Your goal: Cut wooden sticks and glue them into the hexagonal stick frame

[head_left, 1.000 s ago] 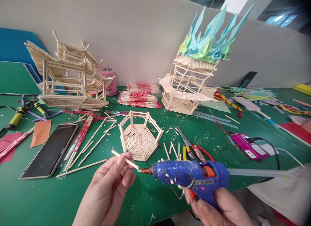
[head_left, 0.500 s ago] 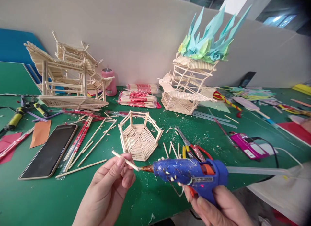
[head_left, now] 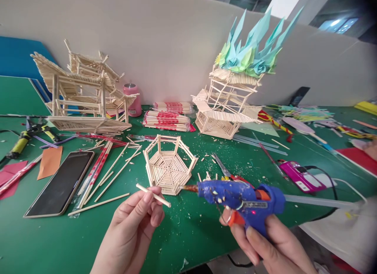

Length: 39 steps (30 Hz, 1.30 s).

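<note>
A phone (head_left: 60, 183) lies screen up on the green table (head_left: 44, 242), to the left of the left hand. Orange paper (head_left: 50, 162) lies beyond the phone. Farther back, beyond and left of the left hand, stands a wooden house model (head_left: 79, 93). Loose sticks (head_left: 98, 205) lie between the phone and the left hand and beyond it. The left hand (head_left: 132, 219) pinches a short stick (head_left: 162, 200) between thumb and fingers; both stick ends project, the right end lower. A stick frame (head_left: 169, 168) sits on the table just beyond the left hand. Scissors (head_left: 223, 167), partly hidden, and a wooden tower (head_left: 225, 105) are beyond the right hand. The hands are apart. The right hand (head_left: 272, 248) is wrapped around the handle of a blue glue gun (head_left: 231, 195). The nozzle points left, near the short stick but clear of it. A pink box (head_left: 304, 178) lies beyond and right of the right hand.
</note>
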{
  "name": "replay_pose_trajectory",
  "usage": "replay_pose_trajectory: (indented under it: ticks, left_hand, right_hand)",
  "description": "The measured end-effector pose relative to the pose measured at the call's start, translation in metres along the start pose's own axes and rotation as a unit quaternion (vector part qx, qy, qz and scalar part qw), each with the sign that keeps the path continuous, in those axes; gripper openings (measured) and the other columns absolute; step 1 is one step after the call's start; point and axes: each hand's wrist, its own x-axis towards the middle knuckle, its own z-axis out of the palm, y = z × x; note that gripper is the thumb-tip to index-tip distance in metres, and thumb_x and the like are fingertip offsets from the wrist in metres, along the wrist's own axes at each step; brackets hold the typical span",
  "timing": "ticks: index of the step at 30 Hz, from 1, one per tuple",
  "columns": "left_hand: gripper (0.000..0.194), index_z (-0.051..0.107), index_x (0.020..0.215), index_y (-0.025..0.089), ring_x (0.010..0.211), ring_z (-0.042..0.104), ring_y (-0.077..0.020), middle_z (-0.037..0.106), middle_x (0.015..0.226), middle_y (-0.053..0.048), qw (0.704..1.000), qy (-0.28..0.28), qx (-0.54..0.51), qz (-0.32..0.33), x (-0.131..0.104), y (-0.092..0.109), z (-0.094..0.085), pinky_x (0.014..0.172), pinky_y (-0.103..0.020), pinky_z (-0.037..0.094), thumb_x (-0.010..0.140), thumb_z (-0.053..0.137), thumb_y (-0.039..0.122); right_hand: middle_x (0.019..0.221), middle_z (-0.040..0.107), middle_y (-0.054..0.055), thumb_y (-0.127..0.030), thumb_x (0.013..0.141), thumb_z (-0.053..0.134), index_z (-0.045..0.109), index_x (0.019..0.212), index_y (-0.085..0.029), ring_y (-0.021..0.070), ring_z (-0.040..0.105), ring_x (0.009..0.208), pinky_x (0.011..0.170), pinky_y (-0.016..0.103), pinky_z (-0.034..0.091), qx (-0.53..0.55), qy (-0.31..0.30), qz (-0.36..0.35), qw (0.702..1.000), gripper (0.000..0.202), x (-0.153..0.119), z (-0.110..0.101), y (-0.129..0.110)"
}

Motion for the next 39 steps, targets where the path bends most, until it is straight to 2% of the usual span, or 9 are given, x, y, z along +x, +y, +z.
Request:
replay_pose_trajectory:
  ticks: [5, 8, 13, 19, 22, 25, 27, 31, 39]
  left_hand:
    - [0.026, 0.075, 0.079, 0.016, 0.055, 0.044, -0.0078, 0.053, 0.050, 0.001, 0.997, 0.002, 0.069, 0.019, -0.003, -0.005, -0.006, 0.056, -0.016, 0.040, 0.065, 0.077, 0.037]
    - [0.025, 0.076, 0.076, 0.017, 0.058, 0.047, -0.0099, 0.055, 0.052, 0.001, 0.994, 0.013, 0.105, 0.020, -0.005, -0.011, -0.009, 0.058, -0.019, 0.040, 0.063, 0.077, 0.039]
    - [0.025, 0.074, 0.067, 0.017, 0.058, 0.047, -0.0117, 0.055, 0.052, 0.001, 0.989, 0.014, 0.149, 0.004, -0.007, -0.021, -0.006, 0.060, -0.022, 0.040, 0.062, 0.077, 0.041]
    - [0.032, 0.066, 0.050, 0.018, 0.061, 0.048, -0.0149, 0.051, 0.047, 0.001, 0.983, 0.004, 0.181, 0.008, -0.001, -0.028, -0.001, 0.071, -0.025, 0.039, 0.065, 0.073, 0.045]
    - [0.030, 0.069, 0.056, 0.017, 0.059, 0.045, -0.0140, 0.051, 0.047, 0.001, 0.984, 0.007, 0.177, 0.014, 0.002, -0.030, -0.001, 0.068, -0.025, 0.039, 0.067, 0.072, 0.045]
    - [0.029, 0.071, 0.060, 0.016, 0.060, 0.044, -0.0138, 0.051, 0.047, 0.001, 0.984, 0.011, 0.175, 0.025, 0.007, -0.032, -0.002, 0.063, -0.024, 0.037, 0.068, 0.072, 0.043]
    - [0.028, 0.071, 0.060, 0.016, 0.061, 0.045, -0.0144, 0.051, 0.048, 0.000, 0.983, 0.008, 0.180, 0.032, 0.010, -0.034, -0.001, 0.060, -0.023, 0.036, 0.068, 0.071, 0.042]
    - [0.031, 0.066, 0.049, 0.015, 0.065, 0.049, -0.0153, 0.055, 0.053, -0.002, 0.980, 0.017, 0.191, 0.050, 0.015, -0.034, -0.001, 0.058, -0.023, 0.035, 0.067, 0.073, 0.040]
    - [0.030, 0.063, 0.050, 0.016, 0.065, 0.049, -0.0149, 0.054, 0.055, 0.000, 0.979, 0.042, 0.194, 0.053, 0.014, -0.031, -0.007, 0.064, -0.024, 0.040, 0.065, 0.075, 0.038]
  right_hand:
    - [0.057, 0.054, -0.002, -0.041, 0.085, 0.054, 0.057, 0.097, -0.024, 0.0132, 0.050, 0.052, 0.051, 0.024, 0.044, 0.007, 0.139, -0.090, 0.986, 0.021, 0.030, -0.025, -0.003]
    - [0.059, 0.055, -0.003, -0.047, 0.079, 0.056, 0.056, 0.083, -0.023, 0.0143, 0.052, 0.052, 0.050, 0.026, 0.045, -0.115, 0.270, -0.063, 0.954, 0.024, 0.059, -0.060, 0.006]
    - [0.062, 0.062, 0.003, -0.047, 0.068, 0.061, 0.063, 0.072, -0.021, 0.0226, 0.060, 0.062, 0.055, 0.031, 0.045, -0.229, 0.299, -0.007, 0.926, 0.027, 0.103, -0.114, 0.035]
    - [0.063, 0.063, 0.010, -0.043, 0.055, 0.068, 0.060, 0.064, -0.019, 0.0307, 0.060, 0.065, 0.063, 0.044, 0.045, -0.329, 0.329, 0.009, 0.885, 0.027, 0.134, -0.128, 0.054]
    - [0.079, 0.062, 0.013, -0.041, 0.060, 0.064, 0.061, 0.076, -0.018, 0.0327, 0.057, 0.078, 0.071, 0.049, 0.044, -0.358, 0.361, -0.049, 0.860, 0.029, 0.130, -0.113, 0.043]
    - [0.087, 0.059, 0.011, -0.041, 0.076, 0.051, 0.061, 0.090, -0.019, 0.0264, 0.056, 0.081, 0.072, 0.042, 0.046, -0.355, 0.359, -0.135, 0.852, 0.028, 0.112, -0.075, 0.023]
    - [0.081, 0.061, 0.006, -0.039, 0.081, 0.050, 0.061, 0.088, -0.022, 0.0203, 0.058, 0.071, 0.069, 0.034, 0.049, -0.347, 0.294, -0.181, 0.872, 0.022, 0.095, -0.040, 0.010]
    - [0.080, 0.061, 0.003, -0.023, 0.086, 0.051, 0.059, 0.094, -0.021, 0.0151, 0.057, 0.066, 0.061, 0.027, 0.049, -0.267, 0.053, -0.268, 0.924, 0.012, 0.074, 0.024, 0.001]
    - [0.075, 0.056, 0.001, -0.029, 0.082, 0.058, 0.058, 0.102, -0.019, 0.0138, 0.050, 0.061, 0.054, 0.025, 0.046, -0.205, -0.020, -0.254, 0.945, 0.022, 0.085, 0.069, 0.008]
